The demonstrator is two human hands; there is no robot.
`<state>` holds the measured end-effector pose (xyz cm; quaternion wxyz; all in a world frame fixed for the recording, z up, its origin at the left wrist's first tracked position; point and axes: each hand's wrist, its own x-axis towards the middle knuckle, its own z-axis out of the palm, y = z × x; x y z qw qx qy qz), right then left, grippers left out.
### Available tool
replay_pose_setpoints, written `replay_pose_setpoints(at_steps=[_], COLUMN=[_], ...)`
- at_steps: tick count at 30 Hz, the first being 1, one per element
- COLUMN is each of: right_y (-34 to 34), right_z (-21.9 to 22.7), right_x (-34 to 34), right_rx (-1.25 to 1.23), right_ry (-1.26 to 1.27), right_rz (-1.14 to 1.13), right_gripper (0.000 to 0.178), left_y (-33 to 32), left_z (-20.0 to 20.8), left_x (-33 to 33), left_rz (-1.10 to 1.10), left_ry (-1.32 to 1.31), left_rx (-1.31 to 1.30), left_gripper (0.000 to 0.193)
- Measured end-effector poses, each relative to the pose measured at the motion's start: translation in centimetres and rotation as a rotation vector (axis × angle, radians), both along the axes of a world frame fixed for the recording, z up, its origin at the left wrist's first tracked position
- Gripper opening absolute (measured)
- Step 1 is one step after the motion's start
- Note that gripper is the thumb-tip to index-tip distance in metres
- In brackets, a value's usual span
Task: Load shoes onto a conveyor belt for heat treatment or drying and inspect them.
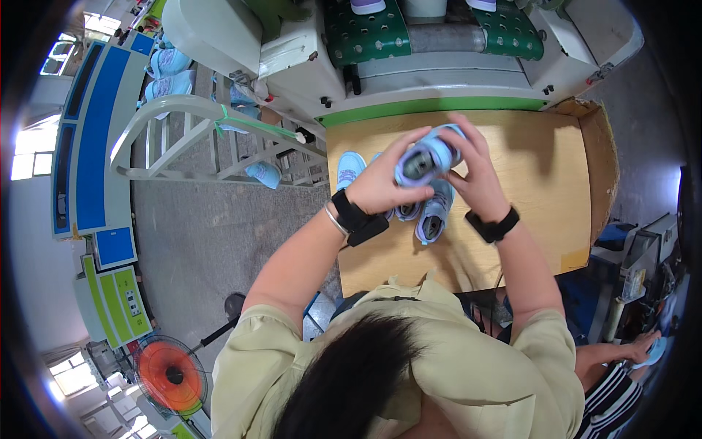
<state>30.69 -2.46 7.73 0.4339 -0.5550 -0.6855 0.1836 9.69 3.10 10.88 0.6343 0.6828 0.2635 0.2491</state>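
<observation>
A light blue and lilac sneaker is held up above the wooden table top, tilted with its opening toward me. Something dark grey fills the opening. My left hand grips the shoe from the left, its fingers partly hidden behind it. My right hand is closed round the other side, with the thumb low and the fingers over the far end. Below them, another sneaker stands on the wood with a dark grey filling inside. More matching shoes, such as a blue sneaker, are partly covered by my left hand and wrist.
A machine with a green perforated belt carrying shoes stands beyond the table. At left is a white rack with several blue shoes. An orange fan stands lower left. A cardboard edge borders the table's right; another person's hand holds something blue.
</observation>
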Motion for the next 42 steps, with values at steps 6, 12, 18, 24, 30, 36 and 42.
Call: replay_pose_setpoints(at_steps=[6,12,18,24,30,36,42], right_y=[-9.7,-11.9,-11.5,0.1,16.8,12.9,2.9], right_z=[-11.1,-12.4,-6.3,6.1,6.2,5.2,-0.5], right_x=[-4.9,-6.6,-0.9,4.8,12.2,4.0,-2.1], right_rx=[-0.547,-0.42,-0.435,0.207,0.265,0.416,0.033], right_ry=[0.382,0.446,1.08,0.554,0.139,-0.043,-0.086], right_rz=[-0.198,-0.335,-0.493,-0.45,-0.527,-0.646,-0.339], right_gripper=[0.093,0.085,0.063,0.048,0.046,0.05,0.052], left_y=[2.9,7.4,13.4,15.7,14.7,4.4,-3.0], left_z=[1.4,4.7,0.5,2.2,3.2,0.1,-3.6], left_x=[0.5,5.4,7.0,6.4,6.2,1.3,-1.4], left_rz=[0.552,0.752,0.93,0.961,0.832,0.712,0.572], left_ry=[-0.427,-0.42,-0.228,0.057,-0.046,0.134,0.433], left_rx=[-0.469,0.211,0.388,0.355,0.468,0.486,0.451], left_gripper=[0.079,0.077,0.078,0.081,0.091,0.07,0.059])
